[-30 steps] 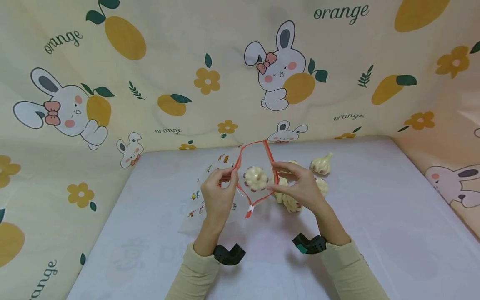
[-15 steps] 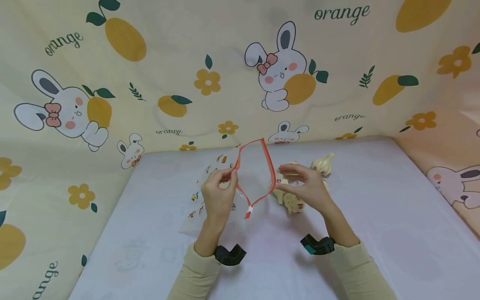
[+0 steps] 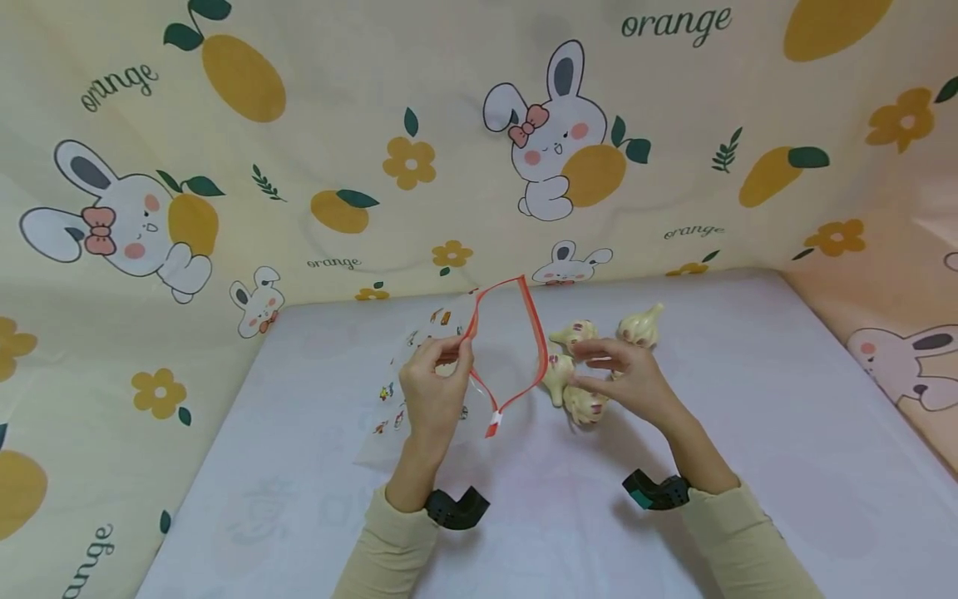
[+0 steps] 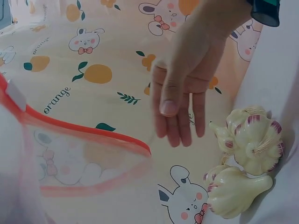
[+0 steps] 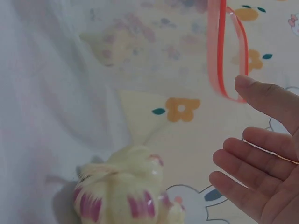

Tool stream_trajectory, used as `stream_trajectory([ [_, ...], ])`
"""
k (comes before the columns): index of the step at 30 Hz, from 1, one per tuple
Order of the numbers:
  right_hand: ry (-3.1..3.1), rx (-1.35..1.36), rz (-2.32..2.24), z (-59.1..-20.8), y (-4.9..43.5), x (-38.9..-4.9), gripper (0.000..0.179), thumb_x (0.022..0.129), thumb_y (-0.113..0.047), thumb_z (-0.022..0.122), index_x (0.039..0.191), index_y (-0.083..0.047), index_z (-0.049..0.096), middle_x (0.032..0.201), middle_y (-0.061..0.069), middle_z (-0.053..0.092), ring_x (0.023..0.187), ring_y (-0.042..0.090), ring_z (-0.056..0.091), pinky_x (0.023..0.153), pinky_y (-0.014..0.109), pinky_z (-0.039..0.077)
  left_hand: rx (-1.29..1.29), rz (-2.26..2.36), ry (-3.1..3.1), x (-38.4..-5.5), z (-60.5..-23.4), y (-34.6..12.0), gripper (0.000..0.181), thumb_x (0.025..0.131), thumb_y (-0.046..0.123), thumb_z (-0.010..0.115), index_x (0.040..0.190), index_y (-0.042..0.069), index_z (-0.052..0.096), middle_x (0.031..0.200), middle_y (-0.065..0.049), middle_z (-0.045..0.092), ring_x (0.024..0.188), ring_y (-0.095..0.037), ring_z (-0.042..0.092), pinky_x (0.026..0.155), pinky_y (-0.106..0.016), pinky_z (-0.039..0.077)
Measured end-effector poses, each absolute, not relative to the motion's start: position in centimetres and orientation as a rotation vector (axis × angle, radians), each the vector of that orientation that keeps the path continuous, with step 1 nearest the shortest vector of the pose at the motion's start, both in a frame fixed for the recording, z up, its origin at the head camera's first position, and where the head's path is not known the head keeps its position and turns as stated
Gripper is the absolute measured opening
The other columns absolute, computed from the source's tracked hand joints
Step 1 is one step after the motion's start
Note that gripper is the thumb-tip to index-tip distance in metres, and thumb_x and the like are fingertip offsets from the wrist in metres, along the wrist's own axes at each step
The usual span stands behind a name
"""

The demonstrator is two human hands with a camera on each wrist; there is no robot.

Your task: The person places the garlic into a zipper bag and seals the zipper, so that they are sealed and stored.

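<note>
My left hand (image 3: 436, 387) pinches the rim of a clear zip bag (image 3: 536, 329) with a red zipper edge and small printed figures; its mouth gapes toward the right. Free of the bag, my right hand (image 3: 634, 378) has its fingers extended and hovers over a group of garlic bulbs (image 3: 586, 406), pale with purple streaks. In the left wrist view, that right hand (image 4: 187, 88) holds nothing. Through the cloudy film, the right wrist view shows a garlic bulb (image 5: 112, 49) in the bag. Part of the group is hidden behind the right hand.
Another garlic bulb (image 3: 639, 326) lies at the back right of the group. A pale cloth covers the table (image 3: 299, 499). Behind it rises a curtain (image 3: 314, 100) printed with rabbits and oranges.
One second ago a garlic bulb showed within the bag's mouth; it has dropped from sight in the head view. My right hand has left the rim and moved right over the other bulbs.
</note>
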State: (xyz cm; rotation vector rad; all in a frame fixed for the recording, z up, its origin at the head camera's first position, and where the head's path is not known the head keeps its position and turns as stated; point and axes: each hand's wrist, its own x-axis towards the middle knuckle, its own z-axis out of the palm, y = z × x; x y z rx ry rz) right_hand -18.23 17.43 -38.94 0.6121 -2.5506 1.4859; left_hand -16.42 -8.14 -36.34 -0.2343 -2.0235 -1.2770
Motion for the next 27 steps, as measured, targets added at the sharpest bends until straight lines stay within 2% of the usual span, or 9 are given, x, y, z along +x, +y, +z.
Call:
stream_trajectory([
  [4, -2.539, 0.639, 1.500, -39.3, 17.6, -18.2, 0.037, 0.080, -0.005, 0.076, 0.112, 0.007, 0.064, 0.113, 0.024, 0.068, 0.095, -0.018, 0.055, 0.088, 0.022, 0.057, -0.237, -1.279, -2.024, -16.4, -36.4, -8.2, 0.010, 0.085, 0.006, 0.069, 0.089, -0.003, 0.073, 0.077, -0.015, 0.071, 0.070, -0.023, 0.068, 0.068, -0.030, 0.061],
  [11, -2.517, 0.674, 1.503, -39.9, 18.1, -18.4, 0.037, 0.078, -0.004, 0.077, 0.111, 0.007, 0.065, 0.110, 0.026, 0.068, 0.095, -0.019, 0.056, 0.086, 0.009, 0.052, -0.240, -1.284, -2.024, -16.4, -36.3, -8.1, 0.010, 0.085, 0.006, 0.069, 0.089, -0.003, 0.073, 0.077, -0.015, 0.071, 0.070, -0.023, 0.068, 0.068, -0.029, 0.060],
  [13, -2.525, 0.684, 1.489, -40.0, 18.3, -18.6, 0.037, 0.078, -0.004, 0.077, 0.111, 0.007, 0.065, 0.111, 0.026, 0.068, 0.096, -0.019, 0.055, 0.085, 0.010, 0.052, -0.238, -1.286, -2.027, -16.4, -36.3, -8.1, 0.010, 0.085, 0.006, 0.069, 0.090, -0.002, 0.073, 0.077, -0.015, 0.071, 0.070, -0.023, 0.068, 0.068, -0.028, 0.060],
  [17, -2.550, 0.692, 1.463, -40.4, 18.8, -18.9, 0.037, 0.078, -0.005, 0.077, 0.112, 0.005, 0.065, 0.111, 0.024, 0.069, 0.096, -0.019, 0.056, 0.086, 0.019, 0.057, -0.239, -1.284, -2.028, -16.4, -36.4, -8.1, 0.010, 0.086, 0.006, 0.069, 0.090, -0.002, 0.073, 0.077, -0.014, 0.071, 0.070, -0.023, 0.067, 0.069, -0.028, 0.061],
  [20, -2.562, 0.707, 1.447, -40.7, 19.1, -19.1, 0.037, 0.078, -0.005, 0.077, 0.112, 0.005, 0.065, 0.111, 0.024, 0.069, 0.098, -0.013, 0.059, 0.087, 0.030, 0.059, -0.248, -1.279, -2.028, -16.5, -36.5, -8.1, 0.010, 0.085, 0.006, 0.070, 0.089, -0.002, 0.073, 0.077, -0.014, 0.071, 0.070, -0.023, 0.068, 0.068, -0.030, 0.061],
  [24, -2.587, 0.748, 1.435, -41.1, 19.5, -19.2, 0.038, 0.077, -0.006, 0.078, 0.112, 0.005, 0.066, 0.112, 0.024, 0.069, 0.101, -0.005, 0.061, 0.088, 0.037, 0.059, -0.255, -1.268, -2.027, -16.6, -36.6, -8.0, 0.010, 0.085, 0.006, 0.070, 0.088, -0.002, 0.073, 0.076, -0.014, 0.071, 0.069, -0.023, 0.068, 0.068, -0.032, 0.061],
  [27, -2.623, 0.774, 1.457, -41.5, 19.7, -19.4, 0.041, 0.077, -0.007, 0.078, 0.114, 0.005, 0.065, 0.115, 0.025, 0.067, 0.102, -0.008, 0.059, 0.092, 0.042, 0.057, -0.253, -1.262, -2.025, -16.6, -36.7, -8.0, 0.010, 0.085, 0.006, 0.069, 0.088, -0.002, 0.073, 0.076, -0.014, 0.071, 0.069, -0.023, 0.068, 0.067, -0.032, 0.061],
])
